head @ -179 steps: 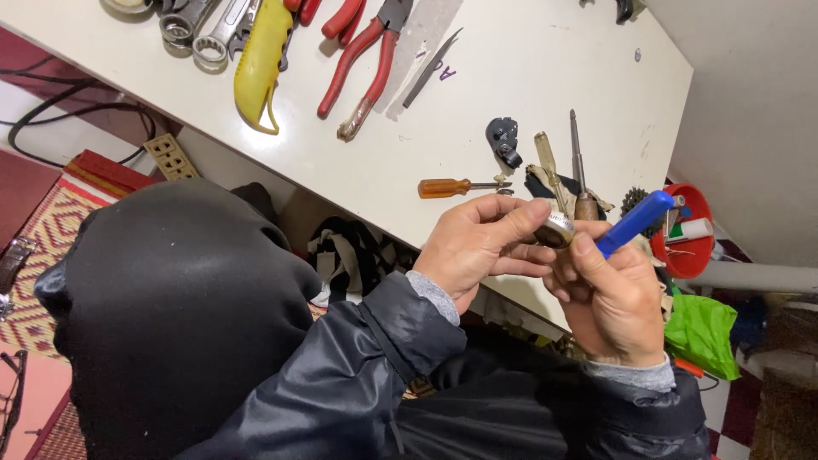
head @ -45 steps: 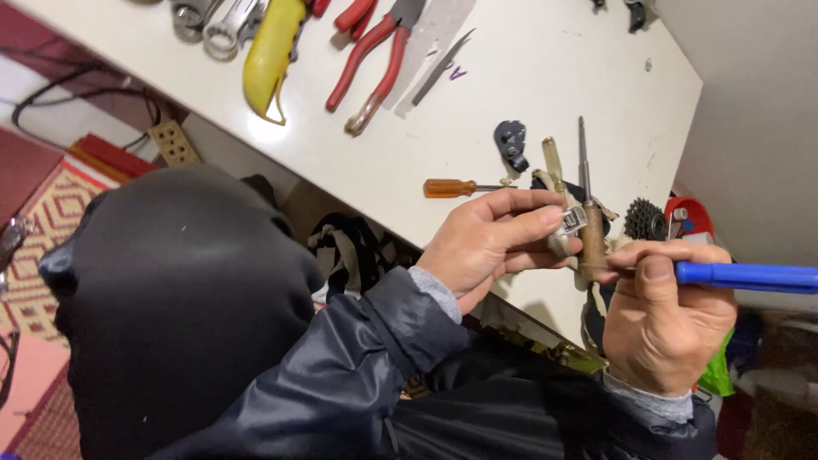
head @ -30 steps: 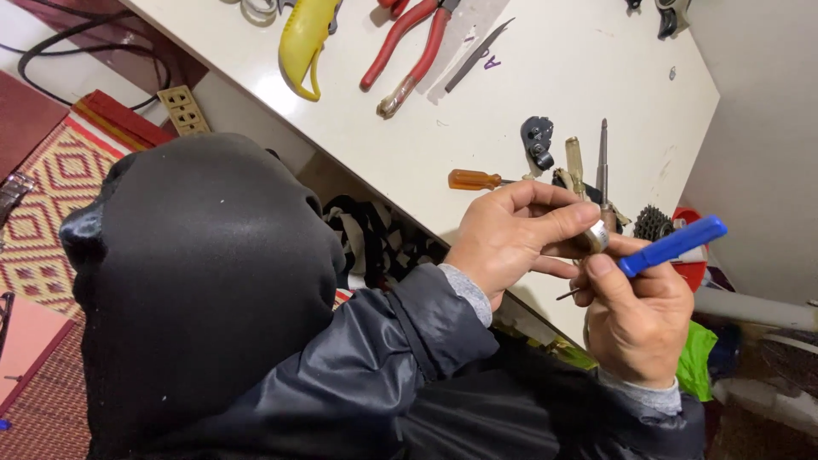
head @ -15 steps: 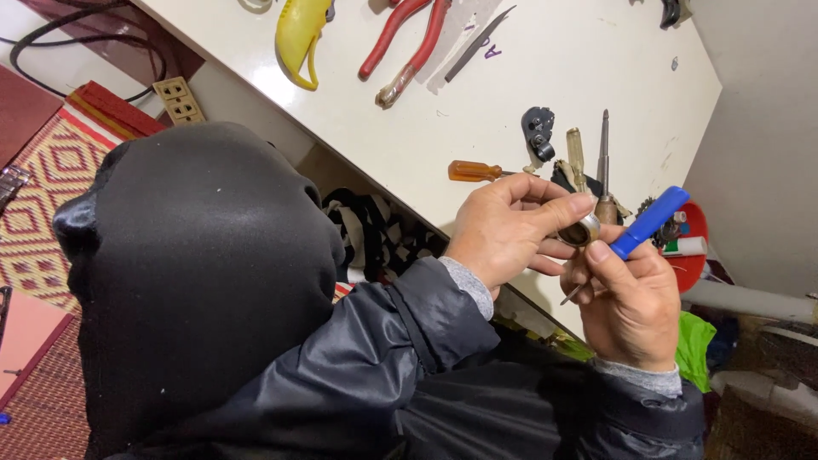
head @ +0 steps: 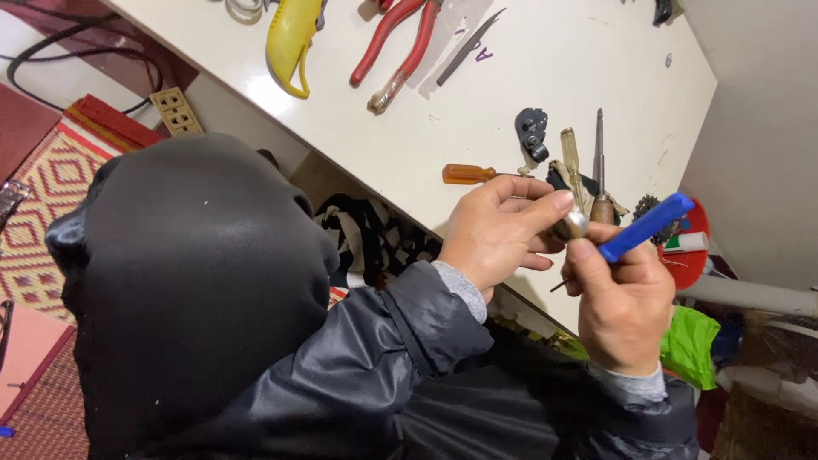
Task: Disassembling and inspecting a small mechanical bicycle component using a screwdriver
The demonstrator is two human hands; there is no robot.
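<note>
My left hand (head: 498, 232) pinches a small round silver metal part (head: 569, 226) between thumb and fingertips. My right hand (head: 622, 302) grips a blue-handled screwdriver (head: 643, 227), its handle sticking up to the right and its thin shaft poking out below the hand. The two hands meet just in front of the white table's (head: 545, 60) near edge, over my lap. Both arms wear a dark shiny jacket.
On the table lie an orange-handled screwdriver (head: 467, 174), a clear-handled screwdriver (head: 570, 153), a wooden-handled awl (head: 600, 175), a small black part (head: 532, 134), red pliers (head: 400, 47) and a yellow tool (head: 290, 38). A large black bundle (head: 196, 281) fills the left. A red tub (head: 690, 247) and green bag (head: 690, 345) sit right.
The blue screwdriver swung from pointing out to the right back in against the silver part. The left hand kept its pinch on the part throughout.
</note>
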